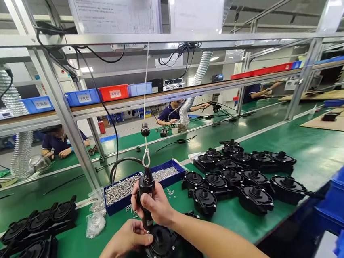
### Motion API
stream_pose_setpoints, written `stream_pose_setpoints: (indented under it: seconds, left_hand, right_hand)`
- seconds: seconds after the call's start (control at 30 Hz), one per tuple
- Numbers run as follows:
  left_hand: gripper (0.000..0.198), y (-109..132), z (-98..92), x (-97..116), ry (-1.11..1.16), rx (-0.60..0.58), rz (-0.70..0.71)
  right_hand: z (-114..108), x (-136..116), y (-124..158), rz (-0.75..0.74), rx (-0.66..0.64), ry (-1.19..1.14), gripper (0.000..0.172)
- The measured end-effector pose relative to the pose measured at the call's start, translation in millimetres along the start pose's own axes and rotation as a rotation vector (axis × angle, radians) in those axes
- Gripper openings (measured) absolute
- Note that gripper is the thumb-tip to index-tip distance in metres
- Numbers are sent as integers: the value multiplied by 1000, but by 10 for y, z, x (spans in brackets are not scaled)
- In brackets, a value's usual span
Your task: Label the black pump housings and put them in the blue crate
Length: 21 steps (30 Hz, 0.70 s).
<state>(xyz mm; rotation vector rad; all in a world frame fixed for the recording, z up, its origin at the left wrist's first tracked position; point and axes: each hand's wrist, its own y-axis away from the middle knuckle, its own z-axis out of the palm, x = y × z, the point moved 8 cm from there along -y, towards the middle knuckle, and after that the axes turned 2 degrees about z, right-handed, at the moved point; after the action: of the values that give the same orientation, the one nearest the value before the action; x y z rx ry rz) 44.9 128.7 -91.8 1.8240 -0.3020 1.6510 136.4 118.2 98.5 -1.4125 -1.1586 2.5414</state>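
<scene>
The person is driving screws into a black pump housing that is lying on the green bench at the near edge, directly below both hands.

**Hand state**
- The right hand is clenching the barrel of an electric screwdriver, which is hanging from a cord and standing close to upright. Its bit is pointing down at the housing's rim; the tip itself is hidden behind the fingers.
- The left hand is pinching at the bit end, with its fingertips touching the top of the housing at the left side. Whether it is holding a screw cannot be told.

**Progress, as judged**
- Fastening of this one unit is under way. The number of screws already seated is not visible.
- A batch of like housings is lying to the right, and another batch to the left. Which batch is finished cannot be told.
- The blue tray just beyond the hands is holding a large supply of screws, which suggests much work is remaining.

**Position**
- The housing is sitting beneath the right hand and touching the left, nearer to the person than the tray.
</scene>
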Motion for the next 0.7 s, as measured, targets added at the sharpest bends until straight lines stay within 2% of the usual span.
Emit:
stream_pose_setpoints:
  seconds: [0.2,0.3,0.47,0.7]
  left_hand:
    - [60,43,31,79,1,-33,32]
    - [60,70,68,122,21,-29,47]
    - [71,101,56,47,34,39,-79]
    - [77,45,-87,-91,23,131,-76]
  right_hand:
    - [-20,35,-34,86,-2,4,58]
    - [-31,65,-56,83,-12,-2,58]
    - [-59,111,-53,66,-8,-28,55]
    - [-102,190,-12,98,13,-59,54]
